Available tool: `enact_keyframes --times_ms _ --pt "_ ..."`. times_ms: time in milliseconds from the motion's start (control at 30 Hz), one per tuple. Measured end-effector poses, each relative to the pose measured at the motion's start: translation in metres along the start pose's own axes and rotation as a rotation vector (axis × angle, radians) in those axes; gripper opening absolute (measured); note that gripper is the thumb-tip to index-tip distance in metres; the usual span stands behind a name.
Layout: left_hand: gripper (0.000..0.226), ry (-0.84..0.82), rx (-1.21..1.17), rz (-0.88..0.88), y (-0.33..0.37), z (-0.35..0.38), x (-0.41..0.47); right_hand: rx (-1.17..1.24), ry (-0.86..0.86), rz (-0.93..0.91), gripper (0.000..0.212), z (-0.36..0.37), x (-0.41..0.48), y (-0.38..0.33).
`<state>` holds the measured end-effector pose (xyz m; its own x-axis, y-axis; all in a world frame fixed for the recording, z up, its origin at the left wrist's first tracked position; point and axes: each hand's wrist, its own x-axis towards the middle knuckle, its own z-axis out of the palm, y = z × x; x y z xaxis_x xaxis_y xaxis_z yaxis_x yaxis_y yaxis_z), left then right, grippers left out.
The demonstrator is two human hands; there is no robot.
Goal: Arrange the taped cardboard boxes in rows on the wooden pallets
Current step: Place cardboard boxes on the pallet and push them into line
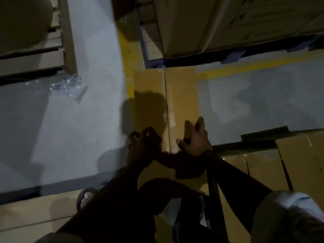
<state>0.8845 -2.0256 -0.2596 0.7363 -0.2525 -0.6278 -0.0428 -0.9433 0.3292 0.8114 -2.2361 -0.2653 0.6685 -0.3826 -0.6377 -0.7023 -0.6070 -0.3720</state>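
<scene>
I am leaning over a long taped cardboard box (181, 92) that is lying on the grey floor (84, 128). Its far end is reaching the yellow floor line (128, 55), just in front of a blue pallet (233, 56). A strip of clear tape (172, 120) is running down the centre seam of the box.

My right hand (195, 139) is lying flat on the top face, right of the seam. Its fingers are stretched out straight and the thumb is spread toward the seam, so it is pressing on the box rather than gripping it. There is a dark band round that wrist.

My left hand (142, 142) is hanging over the left edge of the box in deep shadow. Its fingers are curling in, but I cannot tell whether they are hooking the edge or holding nothing.

Big cardboard cartons (245, 23) are sitting on the blue pallet. More taped boxes (263, 165) are lying side by side to my right, just beside the one under my hands. A wooden pallet (40, 57) is showing at the upper left, with crumpled clear plastic wrap (68, 85) on the floor near its corner. My sandalled foot (85, 197) is standing near the left side of the box.
</scene>
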Motion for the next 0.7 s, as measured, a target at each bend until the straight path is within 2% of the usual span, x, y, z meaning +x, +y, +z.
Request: enact_keyframes --times_ms 133,267,400,467,533,633,700 --pt "0.073 -0.041 -0.144 -0.031 0.001 -0.027 -0.021 -0.046 0.006 -0.076 0.090 -0.018 -0.024 -0.018" --pt "0.073 -0.037 -0.225 -0.129 0.006 -0.091 -0.082 -0.163 0.056 -0.196 0.080 -0.067 -0.070 -0.067" --pt "0.079 0.180 -0.275 -0.367 0.033 -0.185 -0.168 -0.303 0.044 -0.351 0.075 -0.132 -0.135 -0.158" --pt "0.079 0.243 -0.387 -0.465 0.038 -0.238 -0.206 -0.370 0.005 -0.430 0.070 -0.171 -0.172 -0.212" --pt "0.071 0.270 -0.477 -0.482 0.032 -0.288 -0.243 -0.465 -0.009 -0.524 0.071 -0.206 -0.202 -0.264" --pt "0.085 0.326 -0.621 -0.505 0.026 -0.344 -0.292 -0.642 0.088 -0.709 0.074 -0.247 -0.237 -0.345" --pt "0.086 0.381 -0.771 -0.534 0.020 -0.369 -0.312 -0.758 0.143 -0.818 0.075 -0.260 -0.253 -0.401"
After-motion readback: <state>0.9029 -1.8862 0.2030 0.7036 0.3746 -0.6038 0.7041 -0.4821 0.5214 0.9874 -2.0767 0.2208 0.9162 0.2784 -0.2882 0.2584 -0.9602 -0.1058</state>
